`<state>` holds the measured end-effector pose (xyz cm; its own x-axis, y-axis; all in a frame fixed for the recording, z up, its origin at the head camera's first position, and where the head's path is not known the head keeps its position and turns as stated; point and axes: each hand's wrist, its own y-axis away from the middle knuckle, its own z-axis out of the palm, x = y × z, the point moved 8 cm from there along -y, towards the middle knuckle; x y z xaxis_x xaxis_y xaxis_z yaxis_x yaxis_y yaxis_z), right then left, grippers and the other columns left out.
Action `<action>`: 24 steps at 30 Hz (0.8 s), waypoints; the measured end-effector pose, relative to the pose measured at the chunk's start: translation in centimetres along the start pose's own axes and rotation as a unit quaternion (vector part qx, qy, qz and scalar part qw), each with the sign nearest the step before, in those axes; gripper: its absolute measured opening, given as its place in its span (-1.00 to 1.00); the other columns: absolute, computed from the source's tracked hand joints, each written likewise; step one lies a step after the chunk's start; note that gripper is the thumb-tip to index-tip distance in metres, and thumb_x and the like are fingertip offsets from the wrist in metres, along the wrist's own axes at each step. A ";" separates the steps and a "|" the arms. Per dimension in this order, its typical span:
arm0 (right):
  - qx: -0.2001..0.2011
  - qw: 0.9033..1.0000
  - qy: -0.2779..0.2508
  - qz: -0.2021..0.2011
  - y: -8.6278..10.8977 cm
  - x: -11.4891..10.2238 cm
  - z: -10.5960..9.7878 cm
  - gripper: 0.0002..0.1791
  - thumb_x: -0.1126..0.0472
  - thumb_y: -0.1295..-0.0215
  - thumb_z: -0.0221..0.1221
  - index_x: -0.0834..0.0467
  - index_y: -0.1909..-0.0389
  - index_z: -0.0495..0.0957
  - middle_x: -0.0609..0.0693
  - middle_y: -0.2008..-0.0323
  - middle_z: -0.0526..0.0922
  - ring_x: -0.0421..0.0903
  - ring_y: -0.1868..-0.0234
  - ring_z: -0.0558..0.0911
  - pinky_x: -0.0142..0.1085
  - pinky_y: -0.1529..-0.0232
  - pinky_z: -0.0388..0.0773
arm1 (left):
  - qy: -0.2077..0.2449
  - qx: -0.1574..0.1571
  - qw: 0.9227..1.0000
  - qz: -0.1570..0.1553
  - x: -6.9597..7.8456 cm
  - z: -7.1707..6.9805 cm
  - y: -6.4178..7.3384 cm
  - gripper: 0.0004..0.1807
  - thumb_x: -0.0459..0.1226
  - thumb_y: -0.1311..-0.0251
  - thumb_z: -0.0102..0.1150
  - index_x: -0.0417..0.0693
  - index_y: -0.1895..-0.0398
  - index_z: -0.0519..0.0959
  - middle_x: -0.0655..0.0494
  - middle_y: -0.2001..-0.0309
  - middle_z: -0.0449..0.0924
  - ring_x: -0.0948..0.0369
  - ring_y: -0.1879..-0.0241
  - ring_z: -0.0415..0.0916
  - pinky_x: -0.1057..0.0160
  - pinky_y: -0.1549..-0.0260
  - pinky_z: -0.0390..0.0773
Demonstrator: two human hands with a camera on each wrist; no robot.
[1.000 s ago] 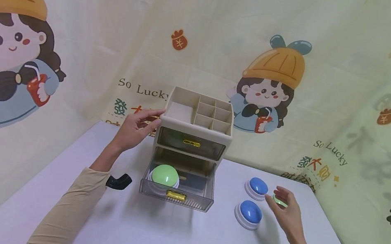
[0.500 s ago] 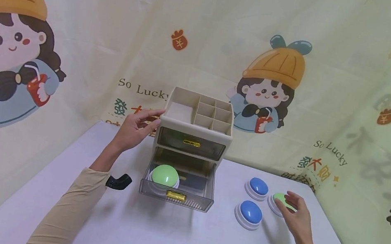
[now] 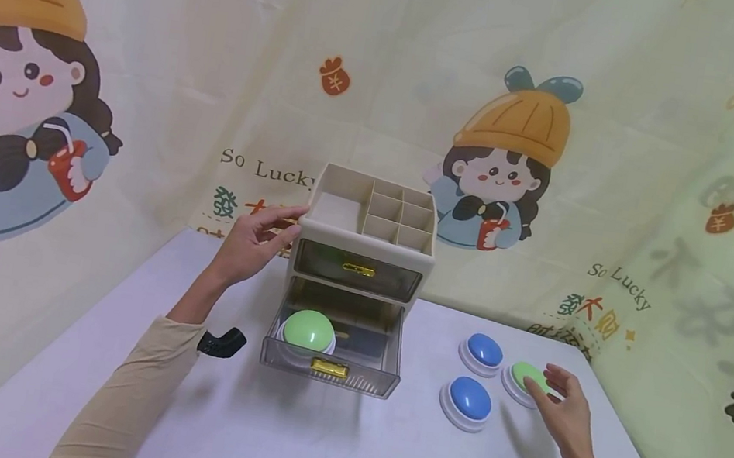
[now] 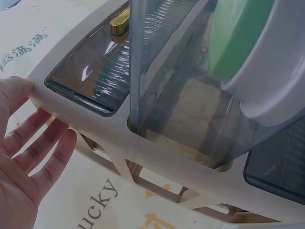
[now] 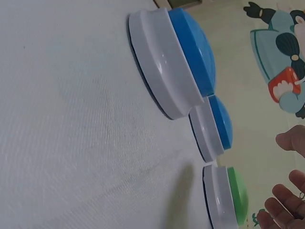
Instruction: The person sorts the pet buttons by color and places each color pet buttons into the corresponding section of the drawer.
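A beige desktop organizer (image 3: 372,240) stands at the table's middle, its lower grey see-through drawer (image 3: 363,381) pulled out. Inside that drawer sits a green-domed push button (image 3: 310,329) with a white base. My left hand (image 3: 251,248) rests at the organizer's left side, thumb at the front edge and fingers along the side wall in the left wrist view. Over at the right, my right hand (image 3: 568,414) hovers above a second green push button (image 3: 525,376), fingers spread and holding nothing. The hand partly hides that button in the head view.
Two blue push buttons (image 3: 485,349) (image 3: 471,398) stand left of the second green one. The organizer's upper drawer (image 3: 327,264) is closed, and its top has several compartments (image 3: 341,214). A printed cloth (image 3: 389,68) hangs behind the white table (image 3: 308,448).
My right hand has moved right and slightly toward me, uncovering more of the second green push button. The left hand has stayed at the organizer.
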<state>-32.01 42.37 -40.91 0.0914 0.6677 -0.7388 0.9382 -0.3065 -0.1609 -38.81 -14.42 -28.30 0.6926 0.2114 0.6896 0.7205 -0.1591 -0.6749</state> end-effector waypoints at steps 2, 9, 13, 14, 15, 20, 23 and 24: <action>-0.002 1.000 -0.002 0.002 -0.2 0.2 0.0 -0.13 -0.11 -0.45 0.21 0.36 -0.50 0.12 0.41 -0.42 0.29 0.33 -0.44 0.28 0.21 -0.41 0.27 | 0.003 0.000 1.000 -0.002 0.0 0.0 0.0 -0.55 -0.33 -0.43 0.20 -0.05 -0.36 0.54 -0.03 -0.24 0.60 0.25 -0.06 0.57 0.46 0.11 0.60; -0.017 1.000 -0.001 0.015 -0.9 1.0 0.0 -0.09 -0.11 -0.44 0.22 0.38 -0.51 0.08 0.43 -0.45 0.22 0.37 -0.46 0.22 0.23 -0.44 0.22 | 0.003 0.001 1.000 -0.005 -0.2 -0.1 0.0 -0.55 -0.32 -0.43 0.20 -0.04 -0.36 0.55 -0.02 -0.23 0.60 0.31 -0.05 0.56 0.46 0.11 0.60; -0.031 0.999 0.006 0.018 -1.2 1.3 0.1 -0.08 -0.11 -0.44 0.23 0.40 -0.51 0.07 0.44 -0.45 0.21 0.38 -0.46 0.20 0.24 -0.45 0.20 | 0.003 0.001 1.000 -0.005 -0.2 0.0 0.0 -0.55 -0.33 -0.43 0.19 -0.05 -0.36 0.54 -0.04 -0.23 0.60 0.34 -0.04 0.55 0.46 0.12 0.59; -0.035 0.999 0.007 0.016 -1.3 1.4 0.1 -0.08 -0.10 -0.44 0.23 0.40 -0.50 0.07 0.44 -0.45 0.20 0.38 -0.46 0.20 0.24 -0.45 0.19 | 0.004 0.001 1.000 -0.005 -0.2 0.0 0.0 -0.55 -0.33 -0.43 0.19 -0.06 -0.36 0.54 -0.04 -0.23 0.60 0.34 -0.04 0.55 0.46 0.12 0.59; -0.039 0.999 0.008 0.015 -1.3 1.5 0.1 -0.08 -0.10 -0.44 0.23 0.41 -0.50 0.06 0.44 -0.45 0.20 0.38 -0.46 0.19 0.24 -0.45 0.19 | 0.004 0.001 1.000 -0.005 -0.2 0.0 0.0 -0.55 -0.33 -0.43 0.19 -0.06 -0.36 0.54 -0.04 -0.23 0.60 0.34 -0.04 0.55 0.46 0.12 0.59; -0.066 0.998 0.011 0.014 -1.8 2.0 0.3 -0.05 -0.10 -0.43 0.25 0.42 -0.51 0.03 0.46 -0.47 0.15 0.41 -0.48 0.14 0.26 -0.46 0.15 | 0.002 0.001 1.000 -0.006 -0.1 -0.1 0.0 -0.55 -0.33 -0.43 0.20 -0.04 -0.36 0.54 -0.01 -0.23 0.60 0.33 -0.05 0.56 0.45 0.11 0.60; -0.079 0.997 0.013 0.018 -2.1 2.4 0.5 -0.01 -0.11 -0.41 0.26 0.41 -0.53 0.01 0.46 -0.48 0.12 0.41 -0.49 0.11 0.26 -0.47 0.13 | 0.001 0.002 1.000 -0.007 0.0 -0.1 0.1 -0.54 -0.34 -0.42 0.20 -0.04 -0.36 0.54 -0.02 -0.23 0.60 0.31 -0.05 0.56 0.44 0.11 0.59; -0.083 0.996 0.013 0.019 -2.3 2.5 0.5 -0.01 -0.12 -0.41 0.26 0.41 -0.53 0.00 0.46 -0.49 0.11 0.41 -0.50 0.10 0.26 -0.47 0.13 | 0.001 0.003 1.000 -0.008 0.0 -0.1 0.1 -0.55 -0.33 -0.42 0.20 -0.04 -0.36 0.54 -0.02 -0.23 0.60 0.31 -0.05 0.56 0.43 0.11 0.59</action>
<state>-34.09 44.38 -42.77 0.1339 0.6764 -0.7242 0.9761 -0.2164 -0.0217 -38.74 -14.49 -28.31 0.6812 0.2119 0.7007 0.7312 -0.1500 -0.6655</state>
